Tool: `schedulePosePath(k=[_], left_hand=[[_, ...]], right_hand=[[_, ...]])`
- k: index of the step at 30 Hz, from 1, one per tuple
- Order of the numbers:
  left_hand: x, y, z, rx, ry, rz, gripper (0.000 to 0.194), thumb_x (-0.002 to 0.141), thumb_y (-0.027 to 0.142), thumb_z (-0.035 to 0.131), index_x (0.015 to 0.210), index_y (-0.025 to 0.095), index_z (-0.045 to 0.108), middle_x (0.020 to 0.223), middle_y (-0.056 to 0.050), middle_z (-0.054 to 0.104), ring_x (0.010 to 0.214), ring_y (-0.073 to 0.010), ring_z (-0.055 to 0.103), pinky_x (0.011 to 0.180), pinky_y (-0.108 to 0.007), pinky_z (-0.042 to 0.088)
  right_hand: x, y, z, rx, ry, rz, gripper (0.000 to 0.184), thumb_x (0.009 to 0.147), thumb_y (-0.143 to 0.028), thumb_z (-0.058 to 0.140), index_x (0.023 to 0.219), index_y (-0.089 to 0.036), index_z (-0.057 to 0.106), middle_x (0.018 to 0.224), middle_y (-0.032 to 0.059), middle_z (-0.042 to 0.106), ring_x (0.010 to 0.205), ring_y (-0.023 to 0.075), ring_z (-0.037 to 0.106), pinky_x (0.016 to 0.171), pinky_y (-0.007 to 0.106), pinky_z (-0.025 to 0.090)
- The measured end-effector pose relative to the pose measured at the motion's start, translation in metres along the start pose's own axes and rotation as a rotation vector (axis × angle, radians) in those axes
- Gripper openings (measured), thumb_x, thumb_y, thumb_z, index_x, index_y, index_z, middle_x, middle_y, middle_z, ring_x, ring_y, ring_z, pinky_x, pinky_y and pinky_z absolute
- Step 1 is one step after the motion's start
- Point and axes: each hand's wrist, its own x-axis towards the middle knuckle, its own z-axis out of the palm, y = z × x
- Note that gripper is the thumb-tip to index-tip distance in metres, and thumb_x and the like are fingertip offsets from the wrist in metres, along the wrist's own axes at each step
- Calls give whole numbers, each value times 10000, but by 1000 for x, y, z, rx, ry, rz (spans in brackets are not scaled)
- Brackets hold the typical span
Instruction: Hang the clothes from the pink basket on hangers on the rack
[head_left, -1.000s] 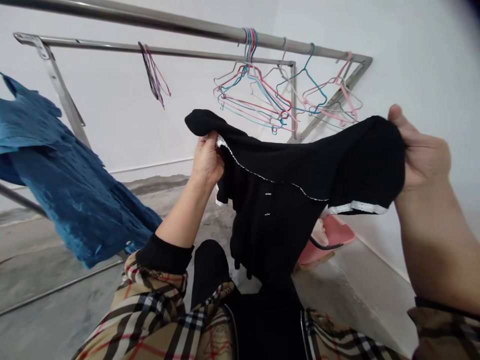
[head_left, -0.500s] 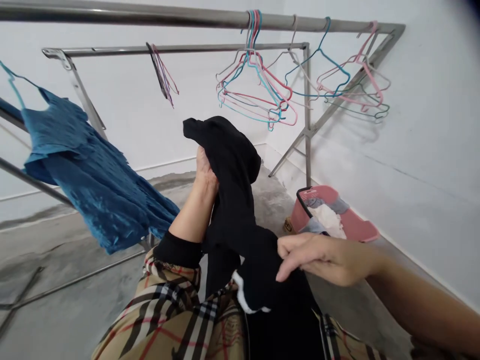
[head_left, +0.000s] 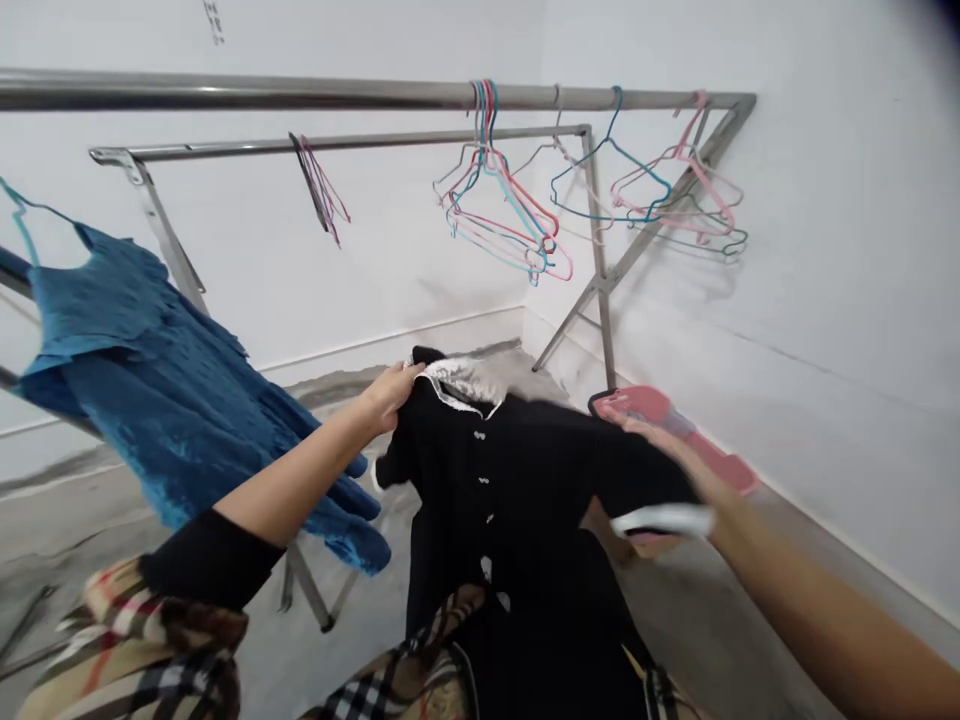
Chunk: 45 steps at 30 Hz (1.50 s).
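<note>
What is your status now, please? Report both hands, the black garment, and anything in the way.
Left hand holding black garment at lace collar. Right hand on its sleeve, blurred. Blue dress hanging near left arm; pink basket behind right hand.

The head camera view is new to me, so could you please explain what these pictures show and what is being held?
There is no machine here: a person is working with bare hands, and this picture comes from a camera worn on their head, looking forward and down. The arms reaching out from the bottom are their own. The left hand holds a black garment near its white lace collar, and the right hand rests on the garment's other side; it is blurred, so I cannot tell if it is gripping. Beside them, a blue dress hangs on a metal drying rack, with wire hangers on the rail. A pink basket sits on the concrete floor behind the right hand.
</note>
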Motion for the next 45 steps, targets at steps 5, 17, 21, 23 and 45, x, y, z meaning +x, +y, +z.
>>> schedulePosePath(k=[5,17,21,23,45], left_hand=[[-23,2,-13,2,16,-10,127,789,233,684,889,166,641,696,-77,707,574,-199,682,562,-309,582],[-130,49,3,-165,-19,-110,126,814,202,632,892,116,681,655,-83,726,534,-218,692,554,-317,611],[-141,35,3,-169,-47,-151,157,762,190,697,908,136,674,684,-80,731,564,-240,703,578,-350,609],[-143,29,-1,-184,-62,-158,174,739,188,729,898,147,669,700,-75,733,587,-243,709,591,-357,608],[-149,12,-52,-192,-3,-164,231,781,235,720,989,151,667,748,-88,741,630,-243,717,631,-365,610]], right_hand=[[7,-6,10,293,138,241,306,667,-189,666,970,-232,684,957,34,717,826,165,680,760,286,569],[29,-80,21,-527,-302,99,360,773,-415,666,1019,-157,714,700,18,626,655,115,579,635,257,474],[63,-136,53,-524,82,-427,351,812,-391,615,1064,-158,688,726,18,636,625,104,560,618,255,480],[82,-161,73,-529,179,-638,304,833,-367,594,1044,-168,684,774,27,648,650,110,574,633,262,498],[222,-206,174,-1145,510,-624,264,900,-206,418,1074,-110,592,996,161,653,978,294,622,832,451,477]])
